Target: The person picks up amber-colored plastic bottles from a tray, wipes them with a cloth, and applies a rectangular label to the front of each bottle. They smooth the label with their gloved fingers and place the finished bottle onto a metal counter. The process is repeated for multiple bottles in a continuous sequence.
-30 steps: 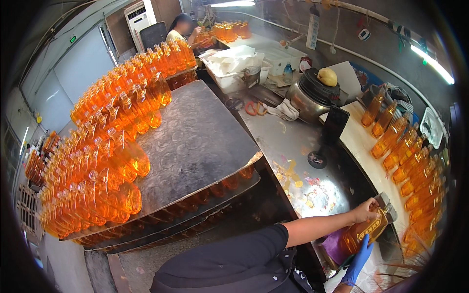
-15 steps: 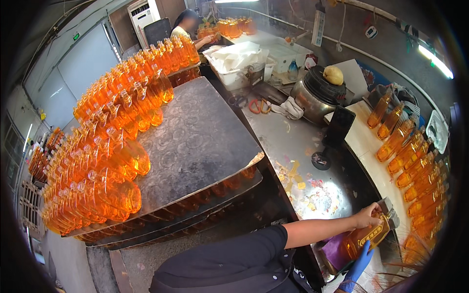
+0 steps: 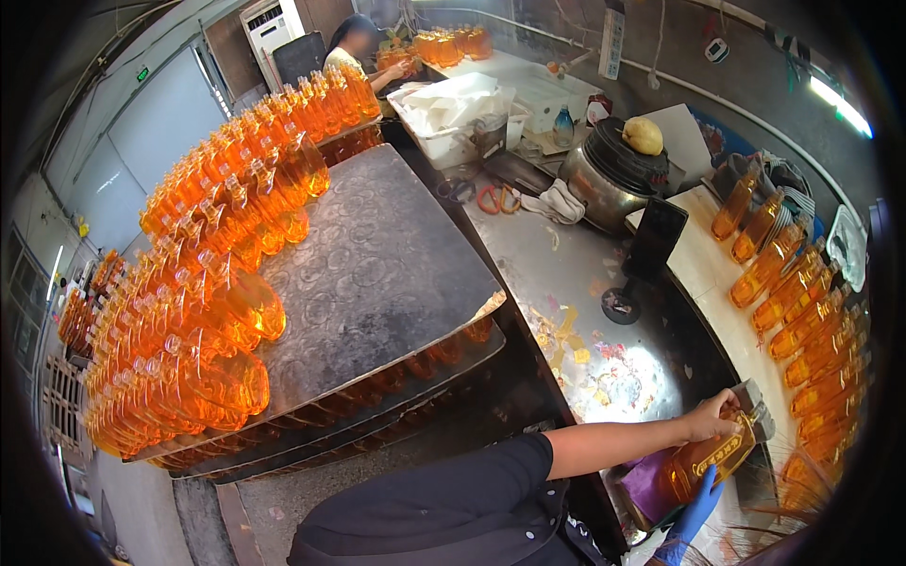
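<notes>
Fingers of bare left hand wrapped on gold-lettered amber bottle, held on near side of black phone; bottle touched by blue-gloved right hand, grip hidden. Hold barely changed since half-second ago; handling judged steady.

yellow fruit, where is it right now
In the head view, the yellow fruit sits toward the upper right, on the black lid of the metal pot, beyond the dark phone.

A yellow fruit tops a lidded metal pot near a white cloth and scissors.
</notes>
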A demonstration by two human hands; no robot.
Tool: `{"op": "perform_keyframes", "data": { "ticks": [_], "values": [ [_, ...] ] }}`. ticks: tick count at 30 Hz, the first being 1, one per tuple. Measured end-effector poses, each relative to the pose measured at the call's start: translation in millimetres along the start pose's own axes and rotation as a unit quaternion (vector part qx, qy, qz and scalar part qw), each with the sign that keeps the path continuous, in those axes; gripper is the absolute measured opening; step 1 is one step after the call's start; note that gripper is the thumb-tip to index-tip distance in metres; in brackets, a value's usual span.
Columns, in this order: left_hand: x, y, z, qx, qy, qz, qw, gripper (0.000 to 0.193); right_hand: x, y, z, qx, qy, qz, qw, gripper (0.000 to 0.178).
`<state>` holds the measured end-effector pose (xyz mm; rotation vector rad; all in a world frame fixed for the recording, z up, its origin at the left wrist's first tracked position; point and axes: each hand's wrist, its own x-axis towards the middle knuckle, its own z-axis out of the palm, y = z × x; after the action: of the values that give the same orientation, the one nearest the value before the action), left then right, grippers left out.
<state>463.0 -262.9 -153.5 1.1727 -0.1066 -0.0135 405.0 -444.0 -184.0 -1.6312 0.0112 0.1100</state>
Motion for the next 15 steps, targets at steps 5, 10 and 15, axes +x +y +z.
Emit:
{"op": "perform_keyframes", "data": {
  "ticks": [5,10,15],
  "values": [
    [-1,2,1,0.005,0.005,-0.003,1.0,0.05,2,2,-3,0.009,-0.009,0.005,1.0,0.045],
    [3,-4,-1,0.007,0.003,0.005,1.0,0.05,8,11,-8,-0.014,-0.015,-0.025,0.999,0.045],
    [-2,4,1,0.014,0.009,-0.002,1.0,0.05,12,18,-13,-0.022,-0.005,-0.022,1.0,0.045]
  ]
}}
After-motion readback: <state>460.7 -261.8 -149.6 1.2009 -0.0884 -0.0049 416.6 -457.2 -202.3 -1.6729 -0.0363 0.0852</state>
